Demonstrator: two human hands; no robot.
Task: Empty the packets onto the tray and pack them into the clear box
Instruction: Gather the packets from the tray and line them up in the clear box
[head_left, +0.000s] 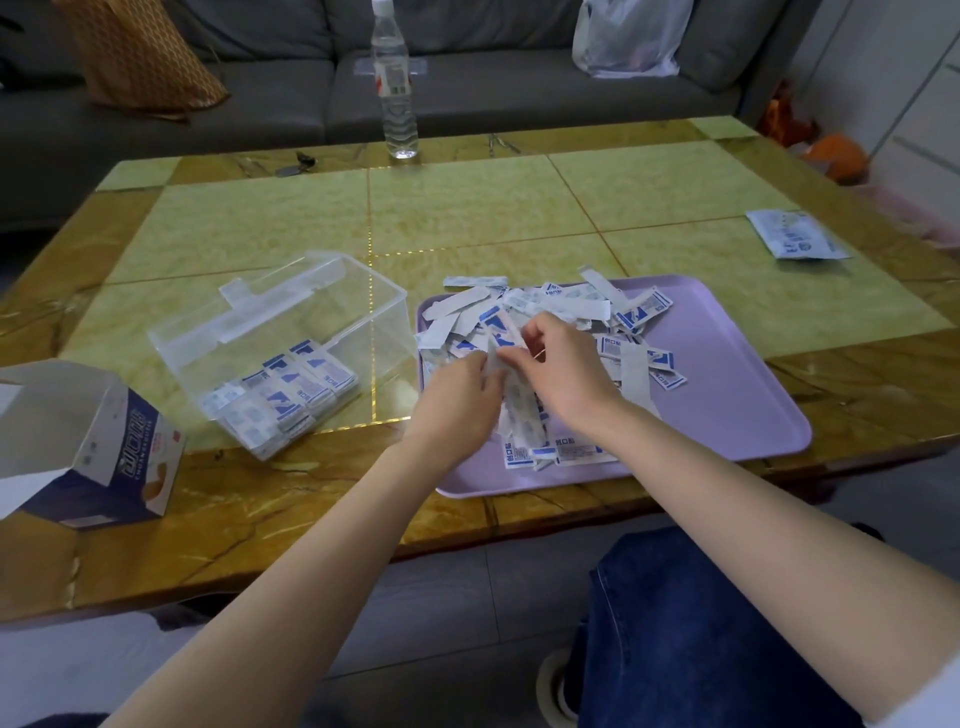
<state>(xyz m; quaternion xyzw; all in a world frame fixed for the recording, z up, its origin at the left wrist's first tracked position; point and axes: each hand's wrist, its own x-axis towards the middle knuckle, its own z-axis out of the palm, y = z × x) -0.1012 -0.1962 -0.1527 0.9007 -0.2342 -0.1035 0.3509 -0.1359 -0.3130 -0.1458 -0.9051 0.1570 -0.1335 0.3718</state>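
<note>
Head view, by size: green-and-amber tabletop (467, 208); lilac tray (727, 415) at its near edge, carrying a loose heap of packets (571, 306); clear box (291, 332) just left of the tray, more packets stacked inside; opened carton (104, 457) further left. Left hand (460, 395) and right hand (563, 364) meet over the heap, fingers curled, each pinching packets.

Your clear box (291, 343) sits left of the tray (727, 395), some packets inside. Loose packets (631, 312) piled on tray. Carton (88, 441) far left, bottle (397, 83) behind at the table's (467, 208) far edge.
</note>
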